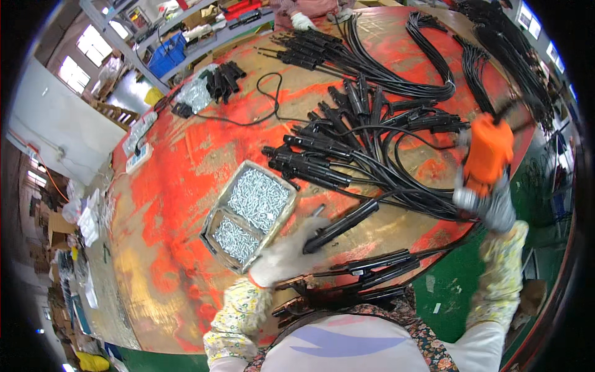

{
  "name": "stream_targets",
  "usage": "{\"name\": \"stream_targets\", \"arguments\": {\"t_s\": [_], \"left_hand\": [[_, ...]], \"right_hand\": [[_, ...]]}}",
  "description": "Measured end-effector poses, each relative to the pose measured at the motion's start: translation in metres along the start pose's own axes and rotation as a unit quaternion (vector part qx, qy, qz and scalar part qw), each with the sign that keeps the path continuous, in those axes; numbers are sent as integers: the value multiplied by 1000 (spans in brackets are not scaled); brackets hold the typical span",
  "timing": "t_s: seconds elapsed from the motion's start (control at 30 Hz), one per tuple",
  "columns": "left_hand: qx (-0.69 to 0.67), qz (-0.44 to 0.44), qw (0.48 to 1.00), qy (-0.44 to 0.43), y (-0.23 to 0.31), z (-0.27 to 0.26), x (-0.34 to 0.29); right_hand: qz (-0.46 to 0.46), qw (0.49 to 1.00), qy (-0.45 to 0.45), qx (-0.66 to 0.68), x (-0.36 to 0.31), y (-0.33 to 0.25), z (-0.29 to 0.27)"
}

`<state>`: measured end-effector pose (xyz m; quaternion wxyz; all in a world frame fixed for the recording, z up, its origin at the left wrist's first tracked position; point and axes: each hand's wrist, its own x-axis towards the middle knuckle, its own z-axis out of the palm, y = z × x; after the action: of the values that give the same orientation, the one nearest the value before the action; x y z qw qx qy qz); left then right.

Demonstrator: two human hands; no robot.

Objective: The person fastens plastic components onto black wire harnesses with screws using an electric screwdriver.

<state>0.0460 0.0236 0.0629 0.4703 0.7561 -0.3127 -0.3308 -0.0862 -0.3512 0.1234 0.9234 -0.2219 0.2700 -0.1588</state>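
Observation:
My left hand, in a pale glove and smeared by motion, closes around the near end of a long black plastic housing. A black cable runs from the housing's far end. On the right, my gloved right hand grips an orange cordless screwdriver, held up past the table's right edge; its tip is blurred. Just beyond my left hand stands a divided box of small silver screws. Several similar black housings with cables lie at the table edge against my body.
A large heap of black cabled housings covers the table's middle. Cable bundles lie farther back. A plastic bag with black parts and a power strip are at the left. Across the table is a co-worker's gloved hand.

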Motion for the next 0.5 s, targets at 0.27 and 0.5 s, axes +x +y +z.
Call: {"name": "stream_targets", "arguments": {"t_s": [0.27,0.5], "left_hand": [[628,159,730,216,26,-52,98],[567,96,801,165,-9,-52,150]], "right_hand": [[-503,683,118,-516,82,-125,-3],[-383,707,-62,-591,143,-63,-94]]}}
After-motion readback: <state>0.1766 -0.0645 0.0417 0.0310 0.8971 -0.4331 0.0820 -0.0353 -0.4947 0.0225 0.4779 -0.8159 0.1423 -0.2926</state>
